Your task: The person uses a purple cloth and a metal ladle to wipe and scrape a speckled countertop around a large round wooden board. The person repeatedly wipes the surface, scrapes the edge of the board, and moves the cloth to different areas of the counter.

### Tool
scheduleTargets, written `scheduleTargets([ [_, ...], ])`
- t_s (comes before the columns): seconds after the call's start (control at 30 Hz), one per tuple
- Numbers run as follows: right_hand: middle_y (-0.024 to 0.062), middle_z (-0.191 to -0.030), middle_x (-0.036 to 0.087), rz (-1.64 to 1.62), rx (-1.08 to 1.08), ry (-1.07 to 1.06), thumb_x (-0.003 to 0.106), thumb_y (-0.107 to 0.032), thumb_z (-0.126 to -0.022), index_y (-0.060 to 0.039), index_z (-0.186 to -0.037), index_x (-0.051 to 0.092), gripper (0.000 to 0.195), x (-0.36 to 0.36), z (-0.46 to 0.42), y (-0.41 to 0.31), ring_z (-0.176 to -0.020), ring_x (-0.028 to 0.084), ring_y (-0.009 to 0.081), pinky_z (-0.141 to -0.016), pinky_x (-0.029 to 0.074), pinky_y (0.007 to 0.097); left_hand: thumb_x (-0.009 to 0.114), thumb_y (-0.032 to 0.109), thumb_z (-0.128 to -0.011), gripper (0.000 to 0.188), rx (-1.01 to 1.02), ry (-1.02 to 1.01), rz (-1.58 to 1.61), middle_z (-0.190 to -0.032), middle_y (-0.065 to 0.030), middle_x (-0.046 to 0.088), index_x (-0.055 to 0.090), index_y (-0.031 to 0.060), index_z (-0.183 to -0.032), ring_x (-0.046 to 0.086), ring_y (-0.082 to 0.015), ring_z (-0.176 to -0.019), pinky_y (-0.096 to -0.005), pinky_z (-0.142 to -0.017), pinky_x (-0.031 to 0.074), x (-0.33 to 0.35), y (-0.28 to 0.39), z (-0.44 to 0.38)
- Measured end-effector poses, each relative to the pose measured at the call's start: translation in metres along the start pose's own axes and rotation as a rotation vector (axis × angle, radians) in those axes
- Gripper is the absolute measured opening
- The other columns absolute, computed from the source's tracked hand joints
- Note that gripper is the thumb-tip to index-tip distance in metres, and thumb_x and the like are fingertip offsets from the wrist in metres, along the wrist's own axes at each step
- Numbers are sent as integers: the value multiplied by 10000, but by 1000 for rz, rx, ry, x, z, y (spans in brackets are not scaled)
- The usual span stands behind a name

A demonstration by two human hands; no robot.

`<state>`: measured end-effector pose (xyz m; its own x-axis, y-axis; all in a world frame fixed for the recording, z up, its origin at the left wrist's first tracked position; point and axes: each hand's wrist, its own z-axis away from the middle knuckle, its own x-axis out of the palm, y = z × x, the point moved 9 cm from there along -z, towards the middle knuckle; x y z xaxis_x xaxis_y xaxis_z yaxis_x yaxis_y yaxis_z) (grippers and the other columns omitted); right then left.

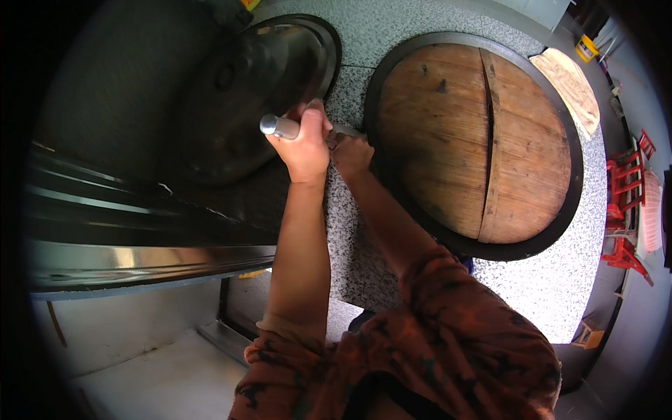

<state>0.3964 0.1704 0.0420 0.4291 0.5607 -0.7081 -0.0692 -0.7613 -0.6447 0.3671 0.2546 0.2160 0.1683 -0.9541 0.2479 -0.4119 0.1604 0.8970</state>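
Note:
My left hand [307, 139] is wrapped around a silver-grey metal handle [281, 127], whose rounded end points left. Just right of it, my right hand [353, 154] is curled into a fist. A strip of grey metal [347, 130] shows above its knuckles; whether this belongs to the same tool is hidden. Both hands are above the speckled stone counter, between two large round pans. On the left lies a wide dark wok [252, 100], its inside in shadow. To the right, a round wooden lid [436, 131], with a crossbar [492, 147], sits inside a black rim [575, 173].
Speckled granite [362, 247] surrounds the pans. A folded tan cloth [571, 86] lies at the counter's far right edge. A shiny metal edge [152, 260] runs along the lower left. Beyond the counter stand red chairs [627, 181], a yellow bucket [586, 48] and a small wooden stool [589, 336].

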Motion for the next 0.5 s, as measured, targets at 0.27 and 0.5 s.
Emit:
scheduleTargets([
  [0.27,120,-609,608,-15,49,5,525,-300,-826,-155,-678,634,234,-11,22,-1,-524,606,325,-511,494,450,549,36,-705,144,-142,-155,-222,-515,-18,536,581,-37,-585,453,-75,-456,-244,-445,350,32,6,-1],
  [0.5,87,-622,609,21,134,7,560,-242,-796,-183,-671,635,157,-11,5,-1,-554,609,286,-485,485,423,536,38,-749,151,-110,-196,-17,-478,-20,413,499,-1,-608,384,-118,-394,-250,-391,293,11,-8,-23],
])
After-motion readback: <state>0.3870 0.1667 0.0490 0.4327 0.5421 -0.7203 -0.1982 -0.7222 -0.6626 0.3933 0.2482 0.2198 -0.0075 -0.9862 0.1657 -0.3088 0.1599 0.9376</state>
